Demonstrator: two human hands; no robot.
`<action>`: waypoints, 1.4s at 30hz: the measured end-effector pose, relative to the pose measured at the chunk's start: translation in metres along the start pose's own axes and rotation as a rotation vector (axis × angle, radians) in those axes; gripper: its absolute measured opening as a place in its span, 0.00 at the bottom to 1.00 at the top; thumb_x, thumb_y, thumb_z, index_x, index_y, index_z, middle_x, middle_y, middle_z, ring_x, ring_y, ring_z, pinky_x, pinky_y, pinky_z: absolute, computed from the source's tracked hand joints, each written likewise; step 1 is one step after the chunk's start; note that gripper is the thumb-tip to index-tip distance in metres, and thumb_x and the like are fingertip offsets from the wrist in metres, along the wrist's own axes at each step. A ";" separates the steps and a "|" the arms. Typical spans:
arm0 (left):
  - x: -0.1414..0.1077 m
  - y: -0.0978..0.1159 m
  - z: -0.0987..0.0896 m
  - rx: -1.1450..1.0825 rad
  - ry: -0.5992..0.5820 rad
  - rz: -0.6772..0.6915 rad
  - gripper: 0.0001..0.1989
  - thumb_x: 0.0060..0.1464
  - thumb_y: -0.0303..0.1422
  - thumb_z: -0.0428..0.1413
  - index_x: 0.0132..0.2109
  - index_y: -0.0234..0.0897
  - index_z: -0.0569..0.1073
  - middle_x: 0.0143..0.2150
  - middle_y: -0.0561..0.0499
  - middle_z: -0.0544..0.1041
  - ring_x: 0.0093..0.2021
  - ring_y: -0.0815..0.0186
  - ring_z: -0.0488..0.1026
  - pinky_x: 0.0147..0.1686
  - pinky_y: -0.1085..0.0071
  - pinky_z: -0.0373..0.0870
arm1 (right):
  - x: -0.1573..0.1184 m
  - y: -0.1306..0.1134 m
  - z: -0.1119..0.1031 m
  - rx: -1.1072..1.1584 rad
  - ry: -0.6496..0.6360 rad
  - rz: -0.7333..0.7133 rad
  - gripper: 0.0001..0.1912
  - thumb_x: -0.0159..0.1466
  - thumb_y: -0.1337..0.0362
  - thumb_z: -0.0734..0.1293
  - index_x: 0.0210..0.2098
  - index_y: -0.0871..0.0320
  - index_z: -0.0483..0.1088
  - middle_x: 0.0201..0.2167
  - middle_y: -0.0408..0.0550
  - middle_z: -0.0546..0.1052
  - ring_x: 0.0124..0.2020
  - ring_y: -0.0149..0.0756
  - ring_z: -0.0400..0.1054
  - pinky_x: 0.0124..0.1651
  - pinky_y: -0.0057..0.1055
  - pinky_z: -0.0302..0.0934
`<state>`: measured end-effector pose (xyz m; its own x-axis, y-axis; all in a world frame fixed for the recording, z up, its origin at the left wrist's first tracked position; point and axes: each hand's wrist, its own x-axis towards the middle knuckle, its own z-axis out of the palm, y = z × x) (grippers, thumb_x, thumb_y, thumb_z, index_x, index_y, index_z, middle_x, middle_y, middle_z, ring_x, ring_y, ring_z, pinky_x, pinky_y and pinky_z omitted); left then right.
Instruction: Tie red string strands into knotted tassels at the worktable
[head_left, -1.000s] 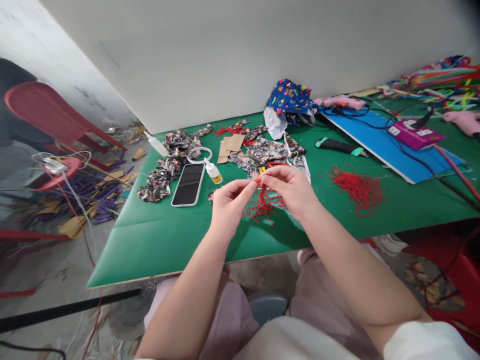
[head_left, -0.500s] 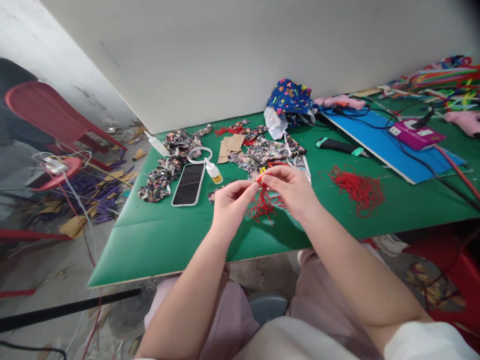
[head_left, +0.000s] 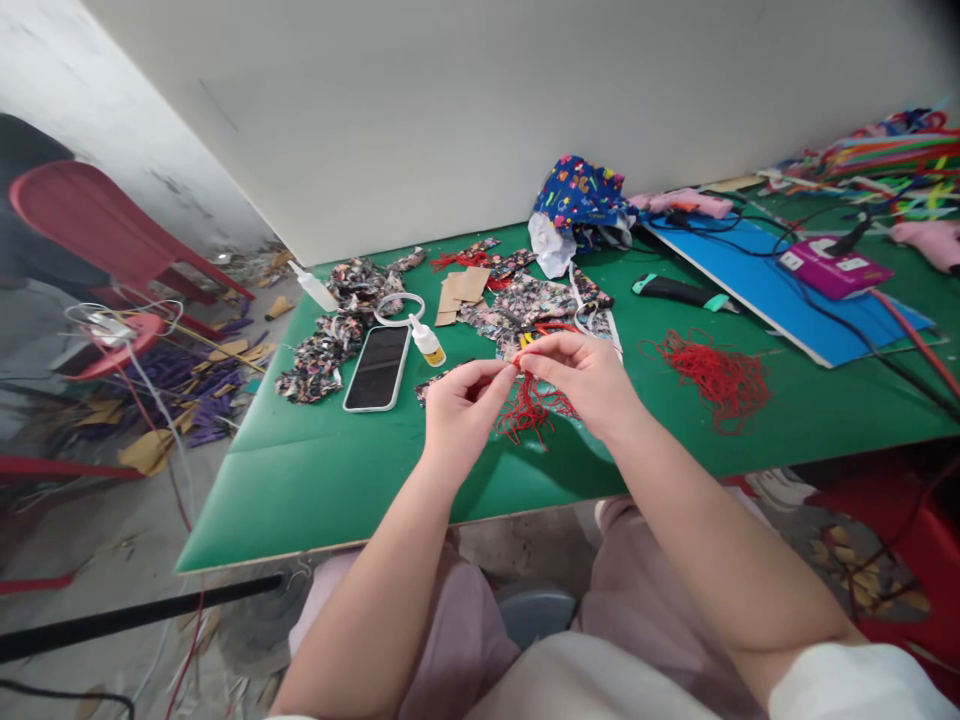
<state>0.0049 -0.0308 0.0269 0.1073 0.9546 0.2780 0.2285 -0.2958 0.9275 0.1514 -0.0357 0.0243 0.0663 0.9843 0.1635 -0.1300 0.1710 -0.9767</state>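
Above the green tabletop (head_left: 300, 490), the left hand (head_left: 461, 412) and the right hand (head_left: 589, 385) pinch a small red piece (head_left: 517, 359) between them near a tangle of red threads (head_left: 529, 405), with a yellow-labelled bottle (head_left: 428, 344) and a phone (head_left: 377, 369) to the left.

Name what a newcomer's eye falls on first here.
The left hand and right hand, close together mid-picture, pinching red strands over the green table. Then the loose red tangle to their right, and the bright blue patterned cloth at the table's back edge.
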 end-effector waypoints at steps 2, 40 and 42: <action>-0.001 0.001 -0.001 0.075 0.010 0.034 0.09 0.49 0.36 0.58 0.31 0.36 0.78 0.22 0.54 0.73 0.21 0.74 0.62 0.21 0.76 0.58 | 0.000 0.000 -0.001 -0.023 -0.008 -0.013 0.07 0.50 0.61 0.72 0.29 0.55 0.75 0.28 0.41 0.79 0.30 0.29 0.72 0.38 0.29 0.67; -0.002 0.006 -0.003 -0.004 0.045 0.031 0.08 0.49 0.36 0.59 0.33 0.36 0.79 0.27 0.53 0.77 0.25 0.72 0.68 0.26 0.77 0.65 | -0.004 -0.008 0.001 -0.130 0.015 -0.105 0.06 0.53 0.62 0.71 0.29 0.57 0.75 0.27 0.42 0.79 0.29 0.29 0.72 0.36 0.27 0.67; -0.003 0.006 -0.004 0.041 0.028 0.065 0.09 0.50 0.37 0.58 0.33 0.36 0.79 0.25 0.53 0.76 0.24 0.73 0.67 0.25 0.77 0.63 | -0.004 -0.008 0.000 -0.150 0.010 -0.106 0.06 0.53 0.61 0.71 0.29 0.56 0.75 0.27 0.42 0.79 0.29 0.29 0.72 0.36 0.28 0.66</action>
<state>0.0020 -0.0348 0.0325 0.0958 0.9338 0.3446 0.2618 -0.3577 0.8964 0.1518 -0.0410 0.0312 0.0816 0.9606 0.2658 0.0272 0.2644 -0.9640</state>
